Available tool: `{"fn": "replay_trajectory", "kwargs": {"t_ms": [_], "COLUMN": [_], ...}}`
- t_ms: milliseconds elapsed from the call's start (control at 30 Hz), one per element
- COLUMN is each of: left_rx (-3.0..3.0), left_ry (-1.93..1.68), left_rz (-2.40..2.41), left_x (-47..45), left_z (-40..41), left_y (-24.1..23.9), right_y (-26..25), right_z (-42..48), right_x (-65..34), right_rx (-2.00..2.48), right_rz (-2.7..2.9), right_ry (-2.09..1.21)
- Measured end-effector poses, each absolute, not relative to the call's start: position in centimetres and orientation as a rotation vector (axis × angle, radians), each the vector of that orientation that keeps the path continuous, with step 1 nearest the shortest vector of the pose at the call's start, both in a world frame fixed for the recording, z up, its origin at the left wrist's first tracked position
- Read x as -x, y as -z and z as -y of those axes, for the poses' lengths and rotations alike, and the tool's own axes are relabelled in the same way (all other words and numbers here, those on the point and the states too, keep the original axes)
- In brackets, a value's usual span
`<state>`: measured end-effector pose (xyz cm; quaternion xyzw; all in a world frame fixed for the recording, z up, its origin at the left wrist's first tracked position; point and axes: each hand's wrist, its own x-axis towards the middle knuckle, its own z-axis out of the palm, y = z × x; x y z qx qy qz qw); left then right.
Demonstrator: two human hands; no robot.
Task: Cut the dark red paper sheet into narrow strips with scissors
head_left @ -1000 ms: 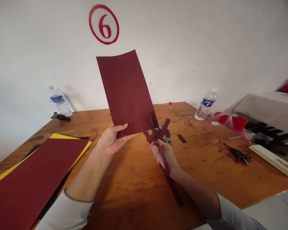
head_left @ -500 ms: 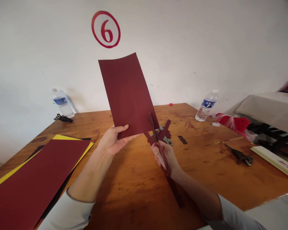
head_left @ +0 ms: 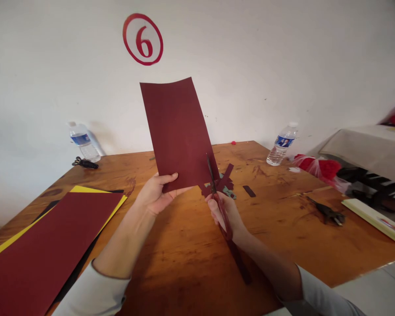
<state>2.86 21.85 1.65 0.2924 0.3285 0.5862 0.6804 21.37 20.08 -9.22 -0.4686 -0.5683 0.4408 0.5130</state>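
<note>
My left hand point(head_left: 158, 195) pinches the bottom edge of a dark red paper sheet point(head_left: 177, 131), which stands upright over the wooden table point(head_left: 184, 245). My right hand point(head_left: 225, 215) grips red-handled scissors point(head_left: 215, 193), whose blades point up into the sheet's lower right edge. A narrow cut strip of the same paper hangs down from my right hand. Dark red paper scraps point(head_left: 225, 180) lie on the table just behind the scissors.
A stack of dark red, yellow and black sheets point(head_left: 42, 245) lies at the left. Two water bottles point(head_left: 82, 140) point(head_left: 281, 145) stand by the wall. Black scissors point(head_left: 84, 163) lie at the far left, another pair point(head_left: 327, 213) at the right, next to a white ruler-like board point(head_left: 375, 219).
The upright sheet has tilted slightly more vertical and shifted a little right. The scissors have stayed at its lower right edge.
</note>
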Motion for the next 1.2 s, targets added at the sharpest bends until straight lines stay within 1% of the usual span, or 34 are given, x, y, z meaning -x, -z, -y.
{"fn": "replay_trajectory", "kwargs": {"t_ms": [1200], "left_rx": [-0.639], "left_ry": [-1.291], "left_rz": [-0.803], "left_x": [-3.29], "left_z": [-21.57], "left_y": [-1.68], "right_y": [8.96], "right_z": [-20.17], "right_x": [-21.33], "right_rx": [1.162], "right_rz": [1.320], "right_ry": [-1.056]}}
